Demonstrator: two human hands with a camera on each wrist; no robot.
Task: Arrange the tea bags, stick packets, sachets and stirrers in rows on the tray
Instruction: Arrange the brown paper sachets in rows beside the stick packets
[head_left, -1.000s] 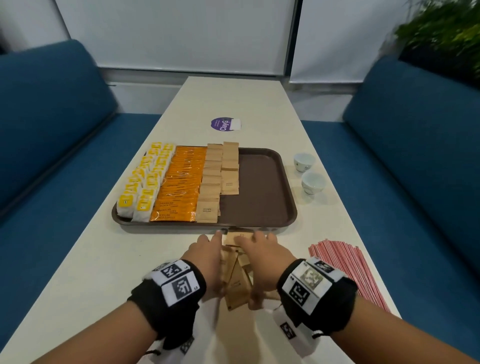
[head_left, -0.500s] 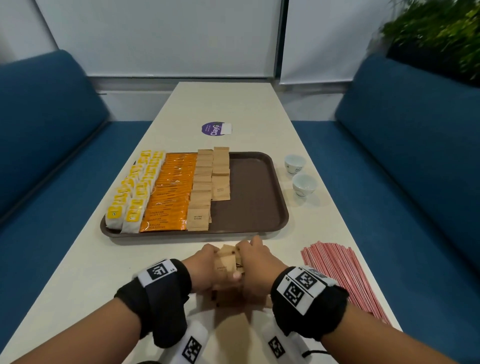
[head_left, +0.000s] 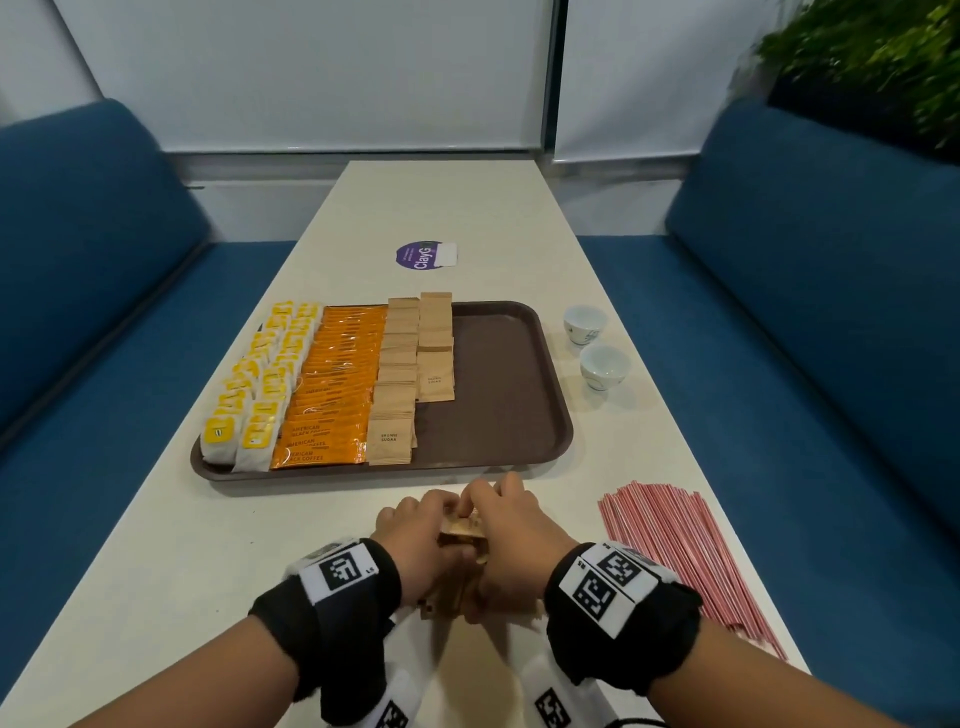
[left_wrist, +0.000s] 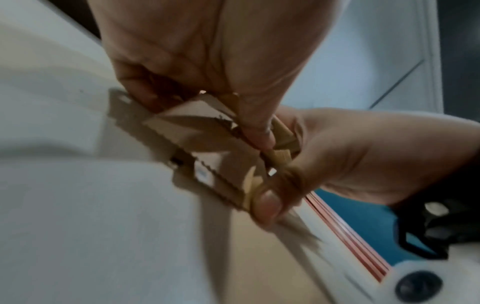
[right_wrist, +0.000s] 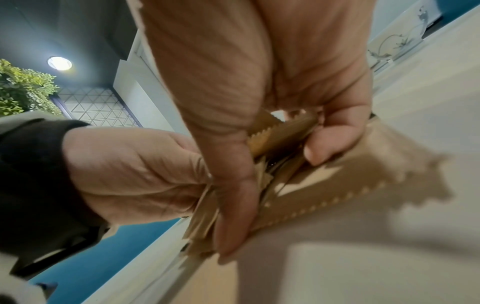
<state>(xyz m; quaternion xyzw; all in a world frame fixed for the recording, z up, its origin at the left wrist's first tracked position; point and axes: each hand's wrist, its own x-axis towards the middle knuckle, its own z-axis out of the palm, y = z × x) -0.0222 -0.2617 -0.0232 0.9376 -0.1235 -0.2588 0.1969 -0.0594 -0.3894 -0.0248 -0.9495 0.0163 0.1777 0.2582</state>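
Observation:
A brown tray (head_left: 498, 374) holds rows of yellow tea bags (head_left: 254, 384), orange coffee stick packets (head_left: 332, 395) and brown sugar sachets (head_left: 402, 384). Just in front of the tray, my left hand (head_left: 421, 530) and right hand (head_left: 506, 525) squeeze a bunch of brown sachets (head_left: 460, 535) between them on the table. In the left wrist view my left hand (left_wrist: 207, 72) pinches the sachets (left_wrist: 197, 144); in the right wrist view my right hand (right_wrist: 259, 102) curls round the sachet bundle (right_wrist: 311, 174). Red stirrers (head_left: 675, 545) lie on the table to the right.
Two small white cups (head_left: 595, 343) stand right of the tray. A purple round sticker (head_left: 423, 255) lies beyond it. Blue sofas flank the long white table (head_left: 156, 571). The tray's right half is bare.
My hands have closed together, gathering the spread sachets into one bunch, with fingers curling in from flat.

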